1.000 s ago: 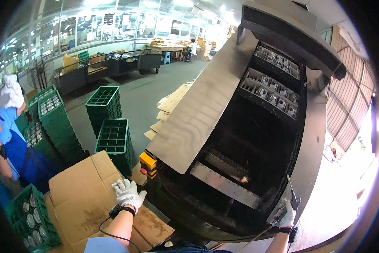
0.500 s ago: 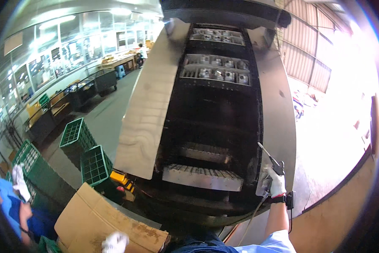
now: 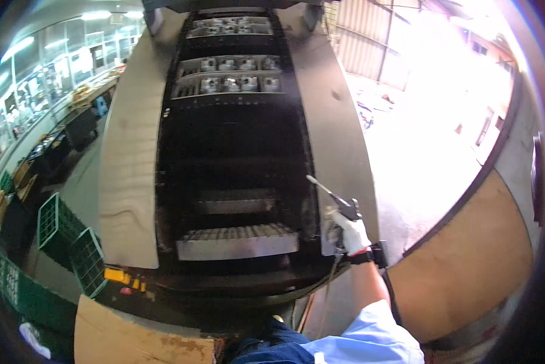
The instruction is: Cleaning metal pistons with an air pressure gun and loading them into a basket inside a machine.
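Observation:
My right hand (image 3: 350, 232), in a white glove, is closed around an air blow gun (image 3: 340, 202) with a long thin nozzle. The nozzle points up and left, over the right edge of a dark conveyor (image 3: 236, 142). A thin hose (image 3: 328, 288) hangs below the hand. Across the near end of the conveyor lies a slotted metal rack (image 3: 239, 247), with no parts visible in it. Farther up, racks hold several silvery metal parts (image 3: 228, 84). My left hand does not show.
Pale metal side panels (image 3: 130, 176) flank the conveyor. Green crates (image 3: 87, 261) stand at the left, with a cardboard sheet (image 3: 133, 337) in front. Another person's white-gloved hand (image 3: 34, 340) shows at the lower left. A brown board (image 3: 466, 261) is at the right.
The view has turned right, so the conveyor and crates sit farther left. My right hand keeps its hold on the air blow gun. A blurred white glove over the cardboard has left view.

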### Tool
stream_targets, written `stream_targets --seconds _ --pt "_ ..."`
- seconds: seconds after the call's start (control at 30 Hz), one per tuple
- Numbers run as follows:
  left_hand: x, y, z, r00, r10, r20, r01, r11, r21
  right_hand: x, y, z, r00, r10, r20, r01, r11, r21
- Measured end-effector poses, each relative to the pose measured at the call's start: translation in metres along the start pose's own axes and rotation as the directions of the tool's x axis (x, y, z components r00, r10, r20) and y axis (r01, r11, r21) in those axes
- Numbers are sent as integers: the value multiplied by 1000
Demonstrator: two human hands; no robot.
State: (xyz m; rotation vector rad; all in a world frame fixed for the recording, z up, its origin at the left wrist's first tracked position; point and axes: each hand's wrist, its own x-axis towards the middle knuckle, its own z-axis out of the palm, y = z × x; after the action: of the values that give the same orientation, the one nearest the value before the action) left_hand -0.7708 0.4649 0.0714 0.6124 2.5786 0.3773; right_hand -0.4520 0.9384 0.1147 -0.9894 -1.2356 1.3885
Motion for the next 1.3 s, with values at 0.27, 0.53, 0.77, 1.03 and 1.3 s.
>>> stream_targets --seconds 0.27,0.53,0.77,1.03,1.3 --pt "26 23 -2 995 74 59 -78 995 59 3 2 -4 999 -36 15 35 997 75" --pt "29 31 -8 992 96 84 -104 989 103 -4 -7 -2 996 87 7 -87 996 1" --pt "24 30 -10 991 96 94 -108 986 127 -2 -9 1 997 60 50 -61 998 25" --pt "11 28 -10 990 99 104 -114 981 155 0 -12 -2 994 93 51 -97 993 70" --pt "-31 29 -39 972 86 219 -170 900 402 4 6 10 983 -184 -11 184 980 79"
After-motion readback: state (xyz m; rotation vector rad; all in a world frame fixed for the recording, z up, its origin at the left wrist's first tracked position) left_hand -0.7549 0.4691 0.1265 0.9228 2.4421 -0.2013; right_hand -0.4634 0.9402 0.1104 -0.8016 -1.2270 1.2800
